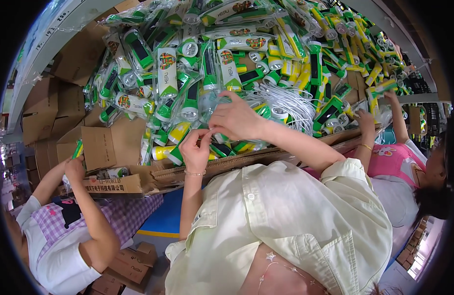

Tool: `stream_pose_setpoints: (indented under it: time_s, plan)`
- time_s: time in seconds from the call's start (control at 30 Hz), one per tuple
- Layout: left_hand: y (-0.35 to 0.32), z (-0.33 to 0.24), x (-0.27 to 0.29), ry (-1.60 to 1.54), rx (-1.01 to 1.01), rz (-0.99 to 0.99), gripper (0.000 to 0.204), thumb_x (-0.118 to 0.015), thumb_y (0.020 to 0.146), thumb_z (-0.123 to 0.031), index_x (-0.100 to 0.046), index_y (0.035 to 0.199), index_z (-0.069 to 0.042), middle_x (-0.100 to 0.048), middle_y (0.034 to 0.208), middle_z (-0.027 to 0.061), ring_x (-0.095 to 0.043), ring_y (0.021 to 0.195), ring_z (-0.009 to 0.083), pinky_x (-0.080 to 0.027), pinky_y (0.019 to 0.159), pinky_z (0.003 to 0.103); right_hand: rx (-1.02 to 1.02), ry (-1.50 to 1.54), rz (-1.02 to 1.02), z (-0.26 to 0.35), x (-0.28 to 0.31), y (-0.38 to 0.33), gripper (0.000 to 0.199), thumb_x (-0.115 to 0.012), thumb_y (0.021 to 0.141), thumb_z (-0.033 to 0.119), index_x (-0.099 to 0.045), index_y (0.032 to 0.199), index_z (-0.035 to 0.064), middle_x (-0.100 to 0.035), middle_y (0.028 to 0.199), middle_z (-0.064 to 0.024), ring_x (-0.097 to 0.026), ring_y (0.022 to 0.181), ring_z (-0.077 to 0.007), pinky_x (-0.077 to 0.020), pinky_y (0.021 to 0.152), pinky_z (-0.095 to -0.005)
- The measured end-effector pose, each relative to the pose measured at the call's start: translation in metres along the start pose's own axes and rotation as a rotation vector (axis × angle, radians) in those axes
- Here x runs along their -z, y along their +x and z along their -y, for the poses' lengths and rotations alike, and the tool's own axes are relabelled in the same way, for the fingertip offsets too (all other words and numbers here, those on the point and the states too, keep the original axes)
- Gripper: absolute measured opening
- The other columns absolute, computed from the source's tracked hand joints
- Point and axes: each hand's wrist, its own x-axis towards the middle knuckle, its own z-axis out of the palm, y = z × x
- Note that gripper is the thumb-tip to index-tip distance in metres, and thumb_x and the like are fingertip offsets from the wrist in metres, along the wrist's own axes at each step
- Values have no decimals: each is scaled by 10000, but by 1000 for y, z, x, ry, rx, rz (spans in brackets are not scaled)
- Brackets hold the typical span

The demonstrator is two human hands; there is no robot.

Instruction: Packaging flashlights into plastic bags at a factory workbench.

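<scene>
Here, both hands (fingers pinching) on clear bag [207, 105]

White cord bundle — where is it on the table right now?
In the head view, the white cord bundle lies right of centre on the heap of green-and-yellow flashlights, just right of the right hand and above the table's cardboard edge.

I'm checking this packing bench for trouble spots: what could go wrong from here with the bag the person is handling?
1. The left hand and right hand hold a clear plastic bag by pinches only; it could slip into the pile of green and yellow flashlights.
2. The white cords lie right beside the right hand and might snag.
3. The pile reaches the cardboard edge, so bumped pieces may slide off.
</scene>
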Motion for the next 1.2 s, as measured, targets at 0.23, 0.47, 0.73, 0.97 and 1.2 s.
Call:
stream_pose_setpoints:
  time_s: [0.23, 0.47, 0.73, 0.97, 1.2]
  plan:
    - [-10, 8, 20, -166, 54, -142, 38, -633, 809, -14, -610, 823, 13, -603, 712, 46, -561, 604, 94, -455, 571, 221, -76, -160, 207, -33, 42, -20, 101, -674, 715, 167, -596, 776, 150, -579, 735, 21, -586, 794, -172, -302, 997, -484]
    - [12, -9, 66, -206, -64, -411, 58, -625, 835, -39, -575, 841, -9, -556, 757, -11, -494, 647, 56, -421, 613, 199, -144, -196, 17, -54, 76, -44, 108, -673, 753, 192, -624, 838, 148, -616, 797, 25, -591, 796, -185, -279, 1029, -482]
    - [131, 31, 252, 144, -193, -1005, 135, -623, 857, -127, -586, 862, 2, -610, 811, 57, -571, 703, 120, -491, 617, 247, -451, -291, 12, -25, 13, -54, 209, -713, 716, 288, -637, 802, 114, -610, 802, -26, -576, 781, -184, -368, 769, -388]
    - [178, 104, 296, 855, 151, -928, 266, -653, 812, -196, -620, 998, -10, -657, 904, 116, -621, 838, 250, -478, 779, 347, -670, -535, 110, -17, -21, -54, 264, -728, 651, 297, -627, 789, 95, -590, 801, -41, -555, 818, -210, -358, 759, -378]
    - [124, -9, 57, 350, -368, -115, 370, -595, 729, 53, -583, 1085, -46, -587, 1023, 100, -556, 962, 254, -441, 854, 336, -491, -572, -89, -23, -25, -70, 159, -702, 665, 168, -619, 796, 132, -586, 824, 8, -563, 821, -179, -384, 783, -385]
